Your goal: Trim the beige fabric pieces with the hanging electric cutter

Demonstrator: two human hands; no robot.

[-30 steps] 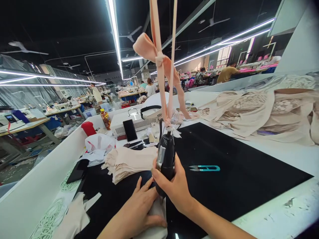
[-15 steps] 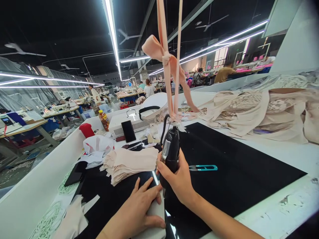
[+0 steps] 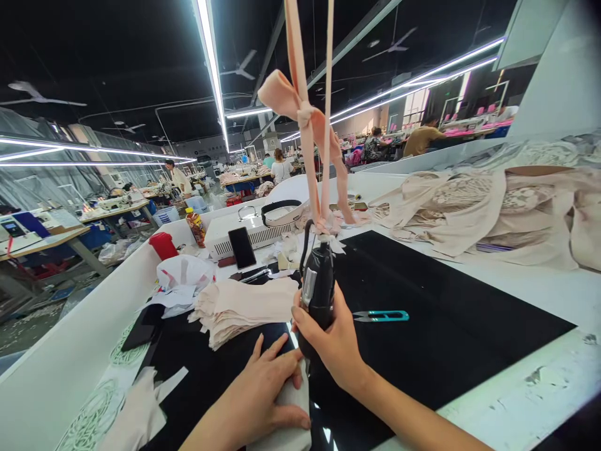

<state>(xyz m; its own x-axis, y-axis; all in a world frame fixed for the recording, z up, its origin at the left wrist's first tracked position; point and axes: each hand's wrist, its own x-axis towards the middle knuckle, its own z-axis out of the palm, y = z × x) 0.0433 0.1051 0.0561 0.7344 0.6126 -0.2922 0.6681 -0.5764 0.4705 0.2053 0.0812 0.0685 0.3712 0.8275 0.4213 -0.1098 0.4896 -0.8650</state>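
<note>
My right hand is closed around the body of a black hand-held power tool with a silver plate on its side. The tool stands nearly upright, its lower end hidden by my hand and wrist. Peach fabric strips, knotted in a bow, hang from above and are tied to its top, where a black cord loops. With fingers spread, my left hand lies flat on a pale beige fabric piece, just left of the tool. Beyond it lies a stack of beige fabric pieces.
Teal thread snips lie right of the tool on the black board. Beige lace garments are heaped at the back right. A phone leans on a white vented box. Loose beige fabric is at lower left.
My right hand and the tool have shifted slightly left, close to the fabric's edge. The hanging strips have swung left with them. My left hand has stayed nearly still.
</note>
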